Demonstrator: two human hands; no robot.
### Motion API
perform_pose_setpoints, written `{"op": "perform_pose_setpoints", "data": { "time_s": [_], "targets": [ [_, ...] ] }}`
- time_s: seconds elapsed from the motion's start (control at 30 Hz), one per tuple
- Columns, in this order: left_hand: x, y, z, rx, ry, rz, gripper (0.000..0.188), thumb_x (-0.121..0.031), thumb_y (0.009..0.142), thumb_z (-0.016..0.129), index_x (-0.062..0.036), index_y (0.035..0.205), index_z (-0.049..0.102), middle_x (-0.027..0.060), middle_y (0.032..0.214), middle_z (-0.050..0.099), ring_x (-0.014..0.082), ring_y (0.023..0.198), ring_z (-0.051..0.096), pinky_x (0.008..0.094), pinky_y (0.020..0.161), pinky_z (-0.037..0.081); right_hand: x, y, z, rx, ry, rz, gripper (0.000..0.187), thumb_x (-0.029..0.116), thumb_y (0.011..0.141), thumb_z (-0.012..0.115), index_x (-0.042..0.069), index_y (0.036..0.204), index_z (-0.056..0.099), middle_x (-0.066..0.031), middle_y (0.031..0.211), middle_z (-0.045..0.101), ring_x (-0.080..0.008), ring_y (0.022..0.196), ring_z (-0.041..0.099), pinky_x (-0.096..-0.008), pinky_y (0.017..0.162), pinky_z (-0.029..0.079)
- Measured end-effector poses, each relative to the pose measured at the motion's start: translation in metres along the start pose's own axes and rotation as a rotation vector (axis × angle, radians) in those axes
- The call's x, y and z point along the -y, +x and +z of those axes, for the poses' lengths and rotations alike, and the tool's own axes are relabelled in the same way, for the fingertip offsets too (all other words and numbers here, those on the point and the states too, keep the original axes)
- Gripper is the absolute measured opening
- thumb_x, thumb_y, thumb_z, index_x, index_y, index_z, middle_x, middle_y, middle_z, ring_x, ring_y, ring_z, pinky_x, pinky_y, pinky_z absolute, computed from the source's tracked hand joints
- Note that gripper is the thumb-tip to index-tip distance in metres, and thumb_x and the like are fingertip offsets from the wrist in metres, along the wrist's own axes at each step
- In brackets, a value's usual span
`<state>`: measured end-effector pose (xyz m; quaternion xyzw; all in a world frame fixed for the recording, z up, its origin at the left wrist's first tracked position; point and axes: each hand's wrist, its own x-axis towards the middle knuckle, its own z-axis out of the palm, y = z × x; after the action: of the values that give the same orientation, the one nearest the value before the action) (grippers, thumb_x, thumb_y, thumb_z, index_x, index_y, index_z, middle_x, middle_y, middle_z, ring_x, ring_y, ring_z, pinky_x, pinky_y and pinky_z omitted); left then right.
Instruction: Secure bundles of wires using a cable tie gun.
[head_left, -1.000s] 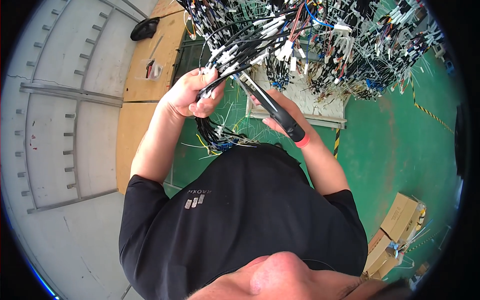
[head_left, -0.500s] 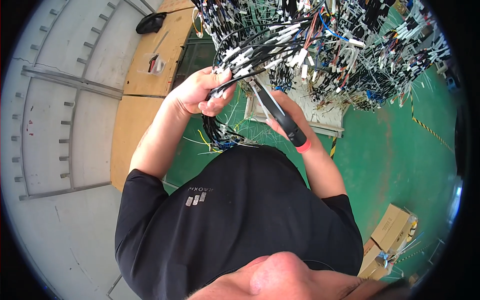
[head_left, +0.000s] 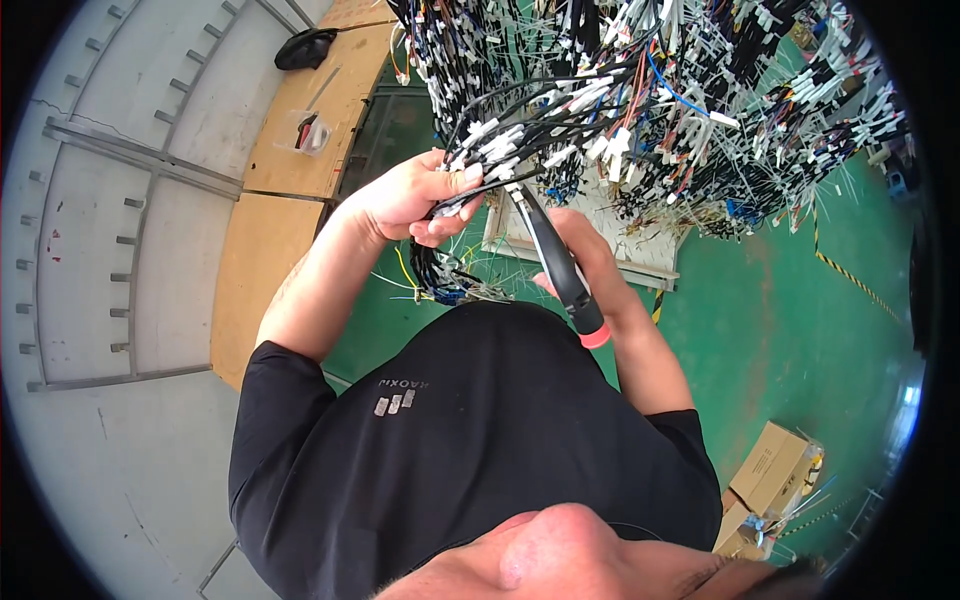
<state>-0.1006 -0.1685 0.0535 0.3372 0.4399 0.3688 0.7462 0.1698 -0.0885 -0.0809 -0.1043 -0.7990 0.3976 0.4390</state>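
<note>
The left grip (head_left: 408,198) is hiding part of the cable bundle (head_left: 500,145), the black hand tool (head_left: 563,268) is partly covering the right grip (head_left: 592,250); beyond both, the top edge is cropping wire harnesses (head_left: 455,60).

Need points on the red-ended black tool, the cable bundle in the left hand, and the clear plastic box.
Red-ended black tool (head_left: 565,274), head view: middle of its handle.
Cable bundle (head_left: 498,143), head view: its white-sleeved section.
Clear plastic box (head_left: 302,150), head view: its near wall.

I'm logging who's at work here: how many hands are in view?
2: the left hand grips a bundle of black cables; the right hand holds a black tool with a red end. The mass of cables ahead could hide others.
</note>
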Motion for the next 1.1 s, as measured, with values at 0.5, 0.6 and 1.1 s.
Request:
{"op": "perform_pose_setpoints", "data": {
  "time_s": [0.5,0.6,1.1],
  "targets": [
    [0.006,-0.008,0.019,-0.401,0.941,0.473,0.081,-0.017,0.076,0.099,-0.0009,0.141,0.054,0.0088,0.128,0.069,0.0157,0.122,0.063,0.0351,0.108,0.049,0.006,-0.005,-0.022,0.132,-0.169,-0.037,0.048,0.009,0.079,0.075,0.000,0.125,0.063,-0.0165,0.116,0.068,-0.0378,0.114,0.066,-0.0599,0.122,0.038],
    [0.028,0.002,0.017,-0.698,1.159,0.675,0.057,-0.009,0.081,0.091,-0.0020,0.130,0.063,0.0131,0.102,0.076,0.0231,0.091,0.075,0.0344,0.087,0.059,0.007,-0.004,-0.024,0.130,-0.337,-0.067,0.045,0.007,0.077,0.073,-0.002,0.120,0.064,-0.0178,0.116,0.067,-0.0412,0.114,0.065,-0.0587,0.117,0.042],
    [0.040,0.017,0.009,-0.810,1.007,0.592,0.039,-0.014,0.087,0.090,-0.0010,0.120,0.073,0.0155,0.095,0.079,0.0188,0.088,0.078,0.0327,0.082,0.059,0.021,0.012,-0.030,0.171,0.039,0.277,0.048,-0.001,0.074,0.062,0.001,0.121,0.069,-0.0116,0.102,0.067,-0.0272,0.096,0.070,-0.0367,0.091,0.055]
  ]
}}
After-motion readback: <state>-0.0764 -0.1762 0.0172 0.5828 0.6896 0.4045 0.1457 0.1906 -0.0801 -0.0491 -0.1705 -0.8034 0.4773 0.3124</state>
